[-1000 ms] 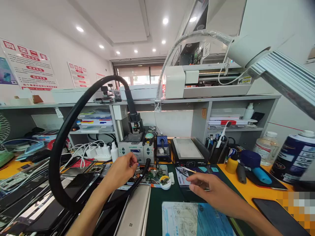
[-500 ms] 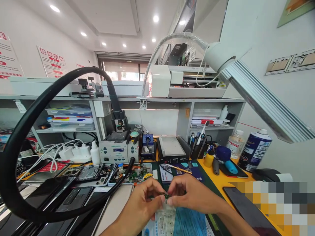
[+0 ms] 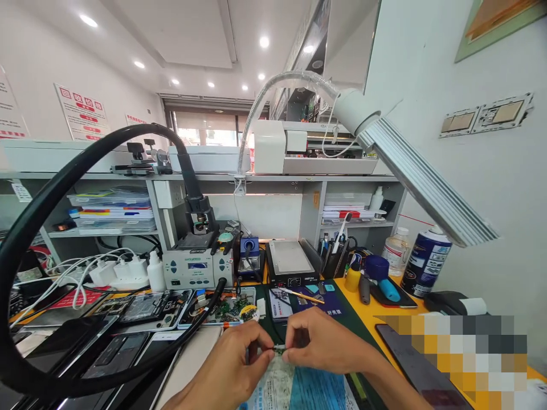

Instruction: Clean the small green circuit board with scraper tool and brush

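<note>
Two bare hands meet at lower centre of the frame: the left hand (image 3: 233,364) and right hand (image 3: 318,344) pinch a small green circuit part (image 3: 278,349) between their fingertips, above a blue-and-white printed sheet (image 3: 307,390). Behind, centre frame, a shallow rectangular tray (image 3: 222,310) holds loose green boards. A black pen cup (image 3: 335,263) holds upright tools.

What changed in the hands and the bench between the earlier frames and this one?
A second ago the left hand was at the parts tray and the right hand hovered over the green mat. Both then drew in together and now pinch a small component between their fingertips above the printed sheet. The black hose, rework station and spray can stayed put.
</note>
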Demonstrator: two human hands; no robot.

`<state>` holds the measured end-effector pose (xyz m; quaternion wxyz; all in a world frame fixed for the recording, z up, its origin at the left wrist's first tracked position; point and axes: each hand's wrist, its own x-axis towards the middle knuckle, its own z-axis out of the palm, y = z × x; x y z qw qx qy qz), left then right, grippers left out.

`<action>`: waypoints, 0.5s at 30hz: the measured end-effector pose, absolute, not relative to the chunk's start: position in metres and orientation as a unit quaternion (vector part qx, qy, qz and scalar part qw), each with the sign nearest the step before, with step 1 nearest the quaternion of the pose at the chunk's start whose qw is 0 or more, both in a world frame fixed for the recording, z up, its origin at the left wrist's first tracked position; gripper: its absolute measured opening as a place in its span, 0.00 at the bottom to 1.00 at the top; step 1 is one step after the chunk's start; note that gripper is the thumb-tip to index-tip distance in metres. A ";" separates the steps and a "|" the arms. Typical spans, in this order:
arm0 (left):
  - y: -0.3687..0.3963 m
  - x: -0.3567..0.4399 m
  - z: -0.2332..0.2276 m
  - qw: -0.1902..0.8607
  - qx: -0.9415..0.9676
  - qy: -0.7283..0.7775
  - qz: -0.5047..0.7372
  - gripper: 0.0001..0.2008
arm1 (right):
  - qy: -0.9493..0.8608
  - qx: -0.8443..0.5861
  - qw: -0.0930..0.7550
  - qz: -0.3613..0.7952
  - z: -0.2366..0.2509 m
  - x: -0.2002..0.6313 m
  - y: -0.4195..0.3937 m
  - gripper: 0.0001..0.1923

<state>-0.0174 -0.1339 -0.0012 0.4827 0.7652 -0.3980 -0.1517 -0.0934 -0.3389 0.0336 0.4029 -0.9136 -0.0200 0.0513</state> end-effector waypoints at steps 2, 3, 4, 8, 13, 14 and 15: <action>-0.130 -0.018 -0.002 0.462 0.772 -0.411 -0.146 0.08 | -0.024 -0.914 0.401 0.054 0.031 -0.093 -0.338 0.05; -0.129 -0.018 -0.003 0.451 0.778 -0.414 -0.138 0.08 | -0.026 -0.914 0.402 0.055 0.030 -0.094 -0.337 0.05; -0.127 -0.018 -0.004 0.432 0.787 -0.422 -0.128 0.08 | -0.028 -0.913 0.404 0.058 0.029 -0.094 -0.336 0.06; -0.125 -0.019 -0.005 0.390 0.798 -0.448 -0.107 0.09 | -0.029 -0.903 0.424 0.069 0.032 -0.094 -0.337 0.09; -0.123 -0.017 -0.002 0.376 0.805 -0.447 -0.102 0.08 | 0.039 -0.890 0.455 -0.020 0.045 -0.088 -0.368 0.16; -0.122 -0.016 -0.003 0.370 0.809 -0.446 -0.099 0.08 | 0.069 -0.889 0.448 -0.063 0.046 -0.085 -0.378 0.17; -0.122 -0.015 -0.003 0.365 0.812 -0.446 -0.098 0.08 | 0.103 -0.887 0.436 -0.113 0.045 -0.082 -0.388 0.17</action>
